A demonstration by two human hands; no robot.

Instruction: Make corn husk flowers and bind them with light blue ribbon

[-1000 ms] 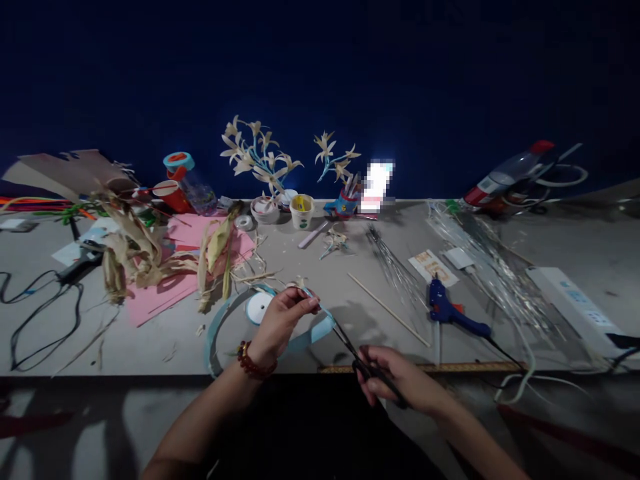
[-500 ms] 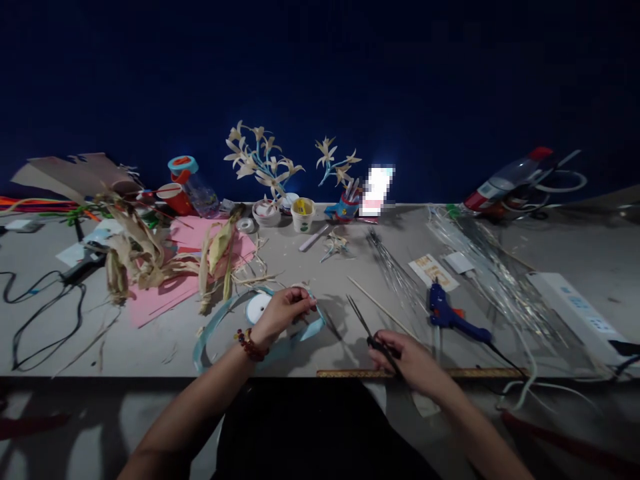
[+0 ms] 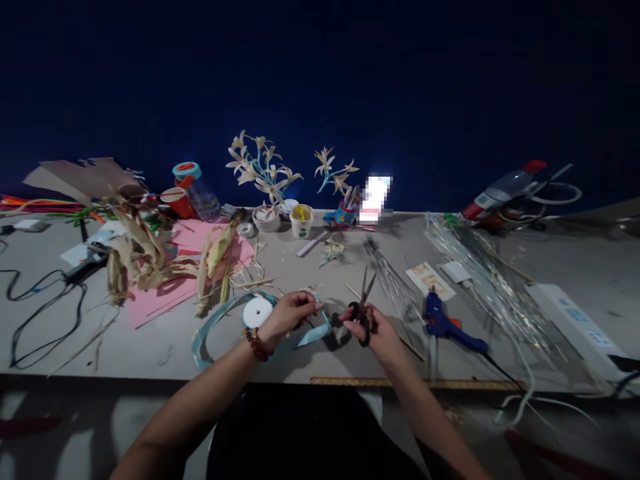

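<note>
Scissors (image 3: pixel 364 298) swung upright above table (image 3: pixel 155 333); wall (image 3: pixel 320 73) dark (perhaps blue).

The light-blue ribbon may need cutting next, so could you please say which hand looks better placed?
Probably the right hand: it holds the scissors, blades apart, while the left hand pinches a thin blue piece by the ribbon.

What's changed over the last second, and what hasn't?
The right hand drew the scissors back to the right from the light blue strip and turned them: the blades now point away from the person, spread apart. Nothing was visibly let go. The left hand still pinches the strip; the hot glue gun and ribbon spool lie as before.
</note>
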